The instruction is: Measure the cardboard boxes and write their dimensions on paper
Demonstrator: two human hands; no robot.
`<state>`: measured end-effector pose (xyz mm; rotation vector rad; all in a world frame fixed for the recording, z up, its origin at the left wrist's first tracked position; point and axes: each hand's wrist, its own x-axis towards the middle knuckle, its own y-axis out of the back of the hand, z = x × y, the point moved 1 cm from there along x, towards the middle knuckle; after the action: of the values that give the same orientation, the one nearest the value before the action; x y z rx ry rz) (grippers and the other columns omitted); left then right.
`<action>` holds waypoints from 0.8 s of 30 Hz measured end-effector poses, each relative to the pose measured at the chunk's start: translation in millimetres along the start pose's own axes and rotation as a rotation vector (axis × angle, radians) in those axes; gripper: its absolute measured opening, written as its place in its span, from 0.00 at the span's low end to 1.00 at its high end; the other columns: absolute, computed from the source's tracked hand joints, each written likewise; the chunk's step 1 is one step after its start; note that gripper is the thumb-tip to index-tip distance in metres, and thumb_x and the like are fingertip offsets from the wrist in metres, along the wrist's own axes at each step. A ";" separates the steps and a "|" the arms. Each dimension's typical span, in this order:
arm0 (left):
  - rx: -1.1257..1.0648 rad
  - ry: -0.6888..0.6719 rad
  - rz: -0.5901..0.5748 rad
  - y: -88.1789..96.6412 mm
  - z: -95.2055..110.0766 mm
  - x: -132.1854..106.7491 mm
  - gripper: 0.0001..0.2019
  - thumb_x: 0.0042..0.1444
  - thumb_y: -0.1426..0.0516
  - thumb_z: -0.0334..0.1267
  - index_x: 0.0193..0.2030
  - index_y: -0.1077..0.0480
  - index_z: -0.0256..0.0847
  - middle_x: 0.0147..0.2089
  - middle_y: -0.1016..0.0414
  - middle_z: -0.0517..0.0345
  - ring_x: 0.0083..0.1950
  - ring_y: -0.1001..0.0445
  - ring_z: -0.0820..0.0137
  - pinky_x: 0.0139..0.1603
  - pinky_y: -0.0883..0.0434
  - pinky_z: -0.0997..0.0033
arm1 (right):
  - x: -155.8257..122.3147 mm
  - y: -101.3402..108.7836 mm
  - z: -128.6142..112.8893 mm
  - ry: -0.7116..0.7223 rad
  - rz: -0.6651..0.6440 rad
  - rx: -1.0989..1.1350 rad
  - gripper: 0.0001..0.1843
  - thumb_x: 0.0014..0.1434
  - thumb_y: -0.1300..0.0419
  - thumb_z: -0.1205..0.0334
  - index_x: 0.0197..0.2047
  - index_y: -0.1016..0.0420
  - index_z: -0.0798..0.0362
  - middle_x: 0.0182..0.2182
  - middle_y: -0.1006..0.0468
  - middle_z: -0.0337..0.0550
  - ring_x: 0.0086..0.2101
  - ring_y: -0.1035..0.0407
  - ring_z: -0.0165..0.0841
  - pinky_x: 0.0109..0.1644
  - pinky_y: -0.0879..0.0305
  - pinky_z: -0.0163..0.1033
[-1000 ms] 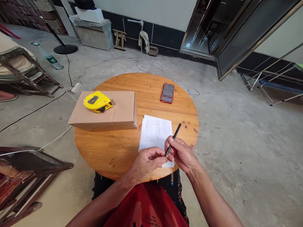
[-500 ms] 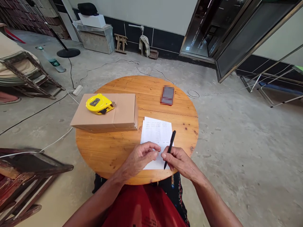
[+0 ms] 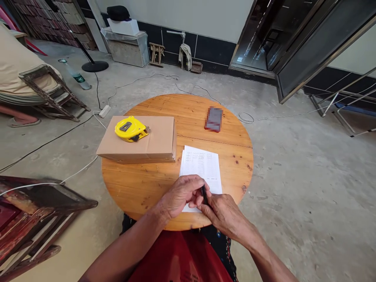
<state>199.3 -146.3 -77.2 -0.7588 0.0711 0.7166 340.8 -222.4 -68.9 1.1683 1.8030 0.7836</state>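
A black pen is between my two hands, above sheets of printed paper with handwriting near the top. My left hand has its thumb and fingers closed around the pen's upper end. Lower down, my right hand grips the same pen, and its fingers meet those of the left. The pen's tip is hidden by the hands. To the left, a yellow tape measure rests on a closed cardboard box.
The round wooden table also bears a blurred dark rectangular object at the back right. A wooden chair stands at the left, and a bottle and cables lie on the concrete floor. Part of another person's leg shows at far left.
My left hand has come over to the right and closed on the pen's upper end. The right hand has turned, bringing the pen between both hands. The view has shifted slightly left.
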 end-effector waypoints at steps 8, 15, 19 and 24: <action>0.612 -0.323 0.340 29.4 -17.2 -13.0 0.19 0.65 0.48 0.50 0.49 0.25 0.38 0.47 0.22 0.47 0.37 0.25 0.68 0.34 0.30 0.68 | -0.2 11.6 23.2 -0.063 0.399 0.582 0.14 0.66 0.44 0.53 0.35 0.24 0.52 0.28 0.21 0.41 0.25 0.28 0.32 0.28 0.37 0.34; 1.574 -0.654 0.365 54.6 -46.6 8.6 0.12 0.61 0.45 0.27 0.48 0.26 0.41 0.55 0.24 0.50 0.60 0.31 0.55 0.59 0.33 0.50 | 45.3 -7.6 45.5 -0.131 0.685 0.894 0.11 0.62 0.37 0.53 0.43 0.22 0.49 0.30 0.20 0.40 0.28 0.25 0.31 0.29 0.33 0.34; 1.689 -0.655 0.359 54.8 -48.0 15.4 0.12 0.59 0.42 0.27 0.50 0.28 0.39 0.56 0.24 0.50 0.58 0.31 0.56 0.59 0.33 0.51 | 76.9 -15.5 46.0 -0.079 0.695 0.862 0.09 0.63 0.39 0.54 0.42 0.23 0.50 0.28 0.23 0.38 0.27 0.27 0.31 0.30 0.33 0.35; 1.687 -0.630 0.378 54.0 -47.6 15.1 0.13 0.60 0.42 0.29 0.51 0.29 0.39 0.57 0.25 0.51 0.58 0.32 0.58 0.59 0.35 0.53 | 101.7 -17.8 46.8 -0.071 0.652 0.769 0.09 0.63 0.41 0.56 0.36 0.25 0.51 0.25 0.25 0.37 0.24 0.31 0.30 0.28 0.35 0.35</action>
<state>186.5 -141.6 -149.4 1.1208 0.2048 0.9268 352.2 -132.0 -136.3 2.3234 1.7065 0.3576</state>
